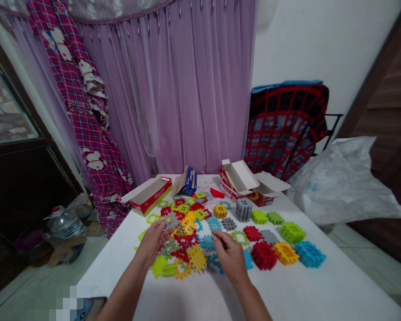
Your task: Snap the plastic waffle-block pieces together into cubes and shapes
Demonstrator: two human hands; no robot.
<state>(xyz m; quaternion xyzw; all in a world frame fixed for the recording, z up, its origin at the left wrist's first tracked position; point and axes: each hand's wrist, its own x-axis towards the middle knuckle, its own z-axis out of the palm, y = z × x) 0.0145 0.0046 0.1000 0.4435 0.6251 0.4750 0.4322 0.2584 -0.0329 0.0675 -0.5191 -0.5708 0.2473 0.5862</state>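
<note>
My left hand [153, 241] is closed, its fingertips pinching a grey notched building tile [171, 220] above the left side of a loose pile. Over the pile's right side is my right hand [230, 255], fingers curled and thumb pressed in; whatever it holds, if anything, is hidden. Beneath and between the hands lie mixed toothed tiles, among them a yellow tile [197, 259], a red tile [187, 240] and a light blue tile [207, 243]. A lime green tile [159, 266] lies at the pile's near left.
Sorted stacks stand on the right: a grey stack [243, 210], a red stack [264, 256], a yellow stack [286, 253], a blue stack [309, 254] and a green stack [293, 232]. Opened cartons, including a blue box [189, 182], line the white table's [341, 285] back edge.
</note>
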